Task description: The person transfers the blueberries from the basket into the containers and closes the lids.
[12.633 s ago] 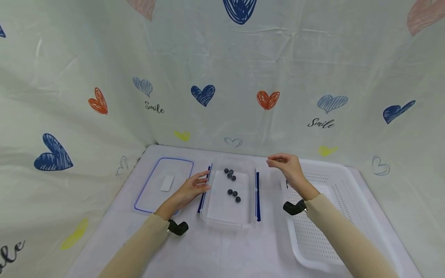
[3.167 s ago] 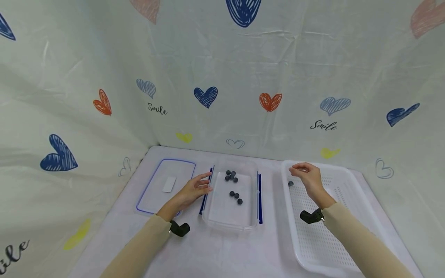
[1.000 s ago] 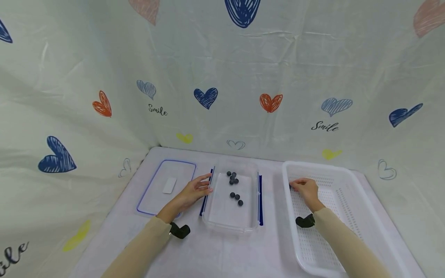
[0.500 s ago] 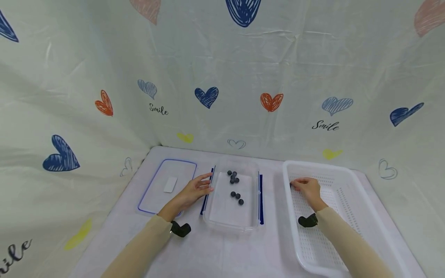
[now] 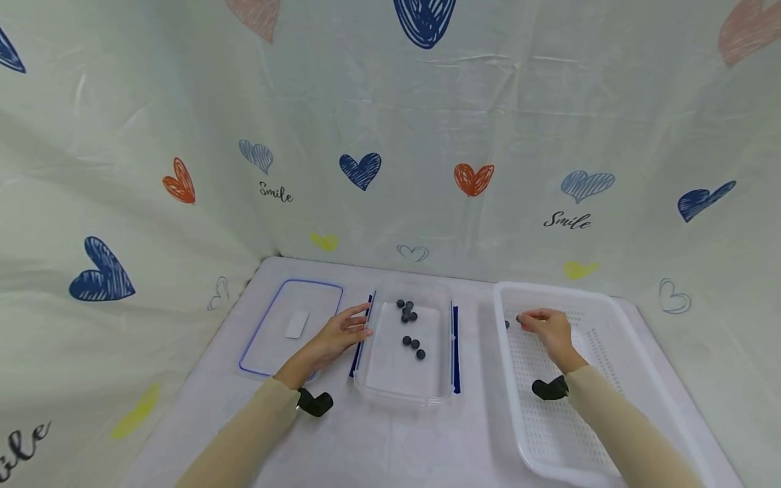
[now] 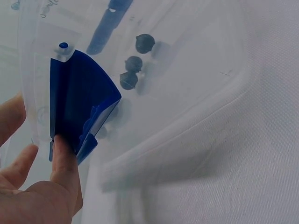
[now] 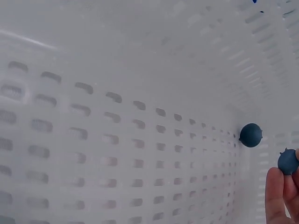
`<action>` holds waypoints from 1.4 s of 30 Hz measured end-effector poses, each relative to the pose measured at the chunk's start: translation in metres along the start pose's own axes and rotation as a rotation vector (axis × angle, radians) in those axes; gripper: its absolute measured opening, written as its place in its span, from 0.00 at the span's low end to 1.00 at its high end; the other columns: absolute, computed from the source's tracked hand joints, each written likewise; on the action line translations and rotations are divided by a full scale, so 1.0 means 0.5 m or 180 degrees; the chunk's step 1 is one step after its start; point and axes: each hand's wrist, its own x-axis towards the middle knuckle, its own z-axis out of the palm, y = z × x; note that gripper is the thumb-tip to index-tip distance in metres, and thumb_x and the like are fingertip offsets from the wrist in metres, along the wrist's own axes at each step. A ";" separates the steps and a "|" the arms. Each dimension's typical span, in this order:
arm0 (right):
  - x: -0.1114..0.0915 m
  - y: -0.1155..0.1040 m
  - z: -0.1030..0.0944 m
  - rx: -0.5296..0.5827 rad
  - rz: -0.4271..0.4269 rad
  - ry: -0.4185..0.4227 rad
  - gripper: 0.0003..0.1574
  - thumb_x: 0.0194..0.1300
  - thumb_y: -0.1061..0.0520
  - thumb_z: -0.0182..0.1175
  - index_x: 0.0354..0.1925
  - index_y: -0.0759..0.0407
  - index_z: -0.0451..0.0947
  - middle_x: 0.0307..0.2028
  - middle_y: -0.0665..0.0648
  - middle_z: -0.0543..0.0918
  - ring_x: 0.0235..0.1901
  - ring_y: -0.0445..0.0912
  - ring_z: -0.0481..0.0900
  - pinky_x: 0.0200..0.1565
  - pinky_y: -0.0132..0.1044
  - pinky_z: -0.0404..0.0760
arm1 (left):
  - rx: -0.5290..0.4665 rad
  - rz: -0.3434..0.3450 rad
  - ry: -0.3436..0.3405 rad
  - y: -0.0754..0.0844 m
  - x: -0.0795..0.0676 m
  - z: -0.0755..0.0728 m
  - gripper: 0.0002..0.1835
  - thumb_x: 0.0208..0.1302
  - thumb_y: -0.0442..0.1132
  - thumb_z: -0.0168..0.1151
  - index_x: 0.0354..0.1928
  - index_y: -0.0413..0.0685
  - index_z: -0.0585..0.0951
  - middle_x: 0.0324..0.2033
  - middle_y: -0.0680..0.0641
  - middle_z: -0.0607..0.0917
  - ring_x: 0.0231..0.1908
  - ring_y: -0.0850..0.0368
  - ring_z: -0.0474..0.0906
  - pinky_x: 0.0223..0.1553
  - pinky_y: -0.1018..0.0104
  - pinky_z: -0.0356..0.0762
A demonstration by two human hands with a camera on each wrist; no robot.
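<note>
In the head view my right hand [image 5: 552, 333] pinches a dark blueberry [image 7: 288, 162] between thumb and fingertips, inside the white basket at the right. Another blueberry [image 7: 251, 135] lies in the basket's corner, close to the held one in the right wrist view. My left hand [image 5: 334, 339] rests on the left side of the clear plastic box [image 5: 399, 393], its fingers extended and touching the wall and the blue latch [image 6: 84, 98]. Several blueberries [image 5: 415, 344] lie on the box's floor in two loose groups.
The white perforated basket [image 5: 515, 407] stands at the right of the table. A clear lid with a blue rim [image 5: 253, 339] lies flat at the left, with a small white rectangle [image 5: 296, 324] on it. Behind hangs a heart-printed curtain [image 5: 415, 108].
Since the earliest frame another blueberry has joined those in the box. My right hand has reached into the basket, gripped a blueberry and drawn it rightward from the wall. My left hand stays put.
</note>
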 end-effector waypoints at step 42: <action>-0.058 -0.169 -0.053 0.0795 -0.0375 -0.0361 0.23 0.68 0.56 0.66 0.49 0.77 0.78 0.36 0.47 0.83 0.36 0.41 0.86 0.45 0.27 0.82 | -0.0012 0.0021 -0.0041 -0.009 0.004 -0.003 0.37 0.70 0.32 0.62 0.76 0.42 0.58 0.70 0.26 0.59 0.70 0.32 0.57 0.68 0.44 0.61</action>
